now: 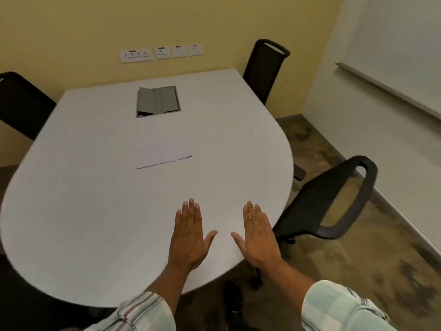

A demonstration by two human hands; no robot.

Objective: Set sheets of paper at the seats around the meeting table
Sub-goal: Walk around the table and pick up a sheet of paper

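In the head view, the left hand [189, 235] and the right hand [256, 237] are stretched flat over the near edge of the rounded white meeting table [83, 211], fingers straight and spread, holding nothing. The white stack of paper sheets [164, 152] lies in the middle of the table, well apart from both hands, in front of the grey recessed cable box [158, 101]. Three black mesh office chairs are visible: one at the left [22, 103], one at the far right corner [265, 68], one near on the right [334, 199]. No sheet lies at any seat, so I judge the distribution has not started; all visible seats are still to serve.
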